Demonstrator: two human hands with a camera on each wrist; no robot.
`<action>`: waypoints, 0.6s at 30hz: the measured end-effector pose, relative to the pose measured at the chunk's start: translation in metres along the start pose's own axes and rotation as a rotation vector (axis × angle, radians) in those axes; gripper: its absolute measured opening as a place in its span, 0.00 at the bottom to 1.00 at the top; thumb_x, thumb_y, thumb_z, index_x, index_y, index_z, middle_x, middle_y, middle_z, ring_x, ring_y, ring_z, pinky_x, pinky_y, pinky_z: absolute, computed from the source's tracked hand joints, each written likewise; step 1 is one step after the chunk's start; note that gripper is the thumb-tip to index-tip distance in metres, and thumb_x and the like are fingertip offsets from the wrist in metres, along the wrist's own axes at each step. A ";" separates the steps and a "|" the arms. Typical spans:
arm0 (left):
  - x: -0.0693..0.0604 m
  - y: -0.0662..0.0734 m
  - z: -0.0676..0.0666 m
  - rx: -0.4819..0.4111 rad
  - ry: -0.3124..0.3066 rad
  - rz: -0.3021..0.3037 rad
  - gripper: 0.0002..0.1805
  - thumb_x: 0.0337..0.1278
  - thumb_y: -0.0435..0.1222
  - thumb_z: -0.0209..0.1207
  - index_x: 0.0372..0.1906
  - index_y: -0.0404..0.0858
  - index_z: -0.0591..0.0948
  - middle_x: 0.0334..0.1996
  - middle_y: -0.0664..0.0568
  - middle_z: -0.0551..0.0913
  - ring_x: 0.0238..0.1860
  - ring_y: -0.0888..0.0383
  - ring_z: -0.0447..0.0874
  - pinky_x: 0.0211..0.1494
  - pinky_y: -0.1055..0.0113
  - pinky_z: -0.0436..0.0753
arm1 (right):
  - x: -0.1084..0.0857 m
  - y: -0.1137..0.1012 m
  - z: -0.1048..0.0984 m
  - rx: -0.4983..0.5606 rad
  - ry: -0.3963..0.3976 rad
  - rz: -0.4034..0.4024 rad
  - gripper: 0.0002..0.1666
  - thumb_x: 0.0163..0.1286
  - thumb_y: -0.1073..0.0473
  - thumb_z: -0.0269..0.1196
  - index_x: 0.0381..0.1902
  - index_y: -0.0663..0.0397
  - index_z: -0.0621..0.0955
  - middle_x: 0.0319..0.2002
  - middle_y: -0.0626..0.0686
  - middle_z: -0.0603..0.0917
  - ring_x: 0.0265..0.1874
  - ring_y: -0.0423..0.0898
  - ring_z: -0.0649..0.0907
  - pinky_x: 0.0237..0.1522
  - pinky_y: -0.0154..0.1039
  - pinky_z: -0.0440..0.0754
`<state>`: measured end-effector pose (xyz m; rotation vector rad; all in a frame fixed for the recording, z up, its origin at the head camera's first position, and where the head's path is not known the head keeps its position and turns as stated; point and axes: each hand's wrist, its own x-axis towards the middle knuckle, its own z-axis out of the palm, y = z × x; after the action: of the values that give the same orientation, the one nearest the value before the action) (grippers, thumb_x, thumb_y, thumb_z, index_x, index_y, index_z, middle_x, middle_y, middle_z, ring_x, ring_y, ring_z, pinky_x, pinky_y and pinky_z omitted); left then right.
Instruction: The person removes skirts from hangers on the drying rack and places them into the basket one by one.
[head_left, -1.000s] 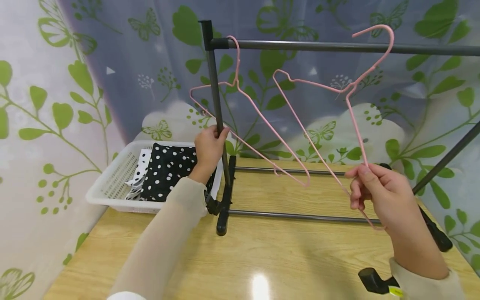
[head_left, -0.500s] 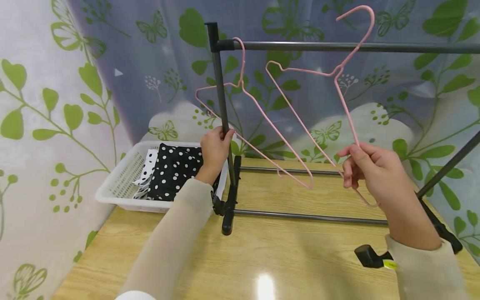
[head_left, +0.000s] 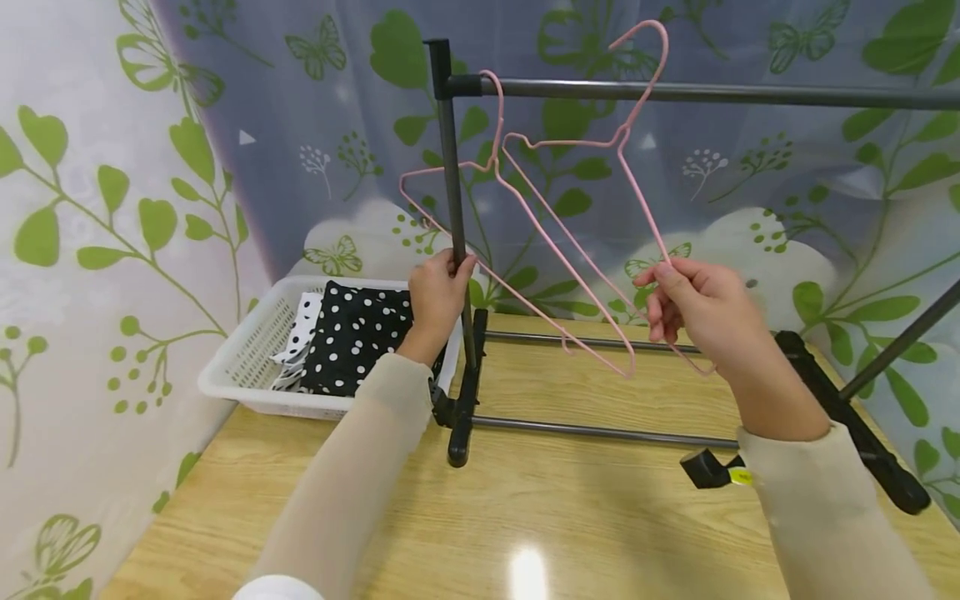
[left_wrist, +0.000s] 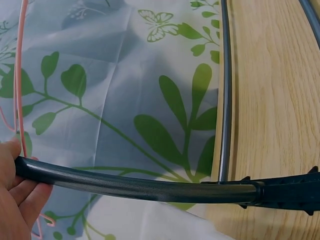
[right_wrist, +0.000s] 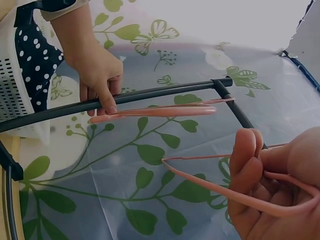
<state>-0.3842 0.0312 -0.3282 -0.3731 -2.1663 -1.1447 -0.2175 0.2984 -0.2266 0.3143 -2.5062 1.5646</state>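
In the head view my left hand [head_left: 437,292] grips the left upright post [head_left: 452,183] of a dark metal clothes rack, thumb and fingers around it. My right hand [head_left: 705,308] pinches a pink clothes hanger [head_left: 639,196] by its sloping right side. The held hanger's hook rises in front of and above the rack's top bar [head_left: 570,89], its tip free of the bar. Another pink hanger [head_left: 499,117] hangs on that bar beside the left post. In the right wrist view, the held hanger [right_wrist: 235,195] passes between my right thumb and fingers.
Left of the rack is a white plastic basket [head_left: 217,385] with black polka-dot cloth [head_left: 360,333] and white dotted cloth [head_left: 302,327]. Lower rails [head_left: 600,432] join the rack's feet above the wooden table [head_left: 420,533]. A leaf-patterned curtain [head_left: 337,108] stands behind.
My right hand has moved left and up a little, carrying the held hanger closer to the hanging one. My left hand stays on the post. The head view has shifted slightly.
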 end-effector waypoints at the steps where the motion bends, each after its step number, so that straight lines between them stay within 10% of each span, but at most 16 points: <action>1: 0.000 0.000 0.000 -0.003 0.005 -0.002 0.13 0.64 0.41 0.61 0.36 0.34 0.85 0.22 0.47 0.85 0.17 0.52 0.76 0.28 0.60 0.74 | 0.002 0.001 0.001 0.001 -0.010 -0.002 0.21 0.79 0.48 0.45 0.47 0.60 0.76 0.22 0.50 0.79 0.18 0.47 0.80 0.19 0.37 0.77; 18: -0.002 0.001 -0.001 -0.025 0.001 -0.001 0.15 0.66 0.43 0.60 0.37 0.33 0.85 0.24 0.46 0.86 0.17 0.52 0.77 0.27 0.60 0.74 | 0.011 0.006 0.012 -0.034 -0.068 0.006 0.21 0.79 0.50 0.47 0.48 0.64 0.76 0.23 0.49 0.79 0.19 0.44 0.79 0.20 0.34 0.77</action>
<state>-0.3814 0.0308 -0.3286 -0.3818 -2.1535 -1.1729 -0.2304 0.2889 -0.2343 0.3616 -2.5840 1.5362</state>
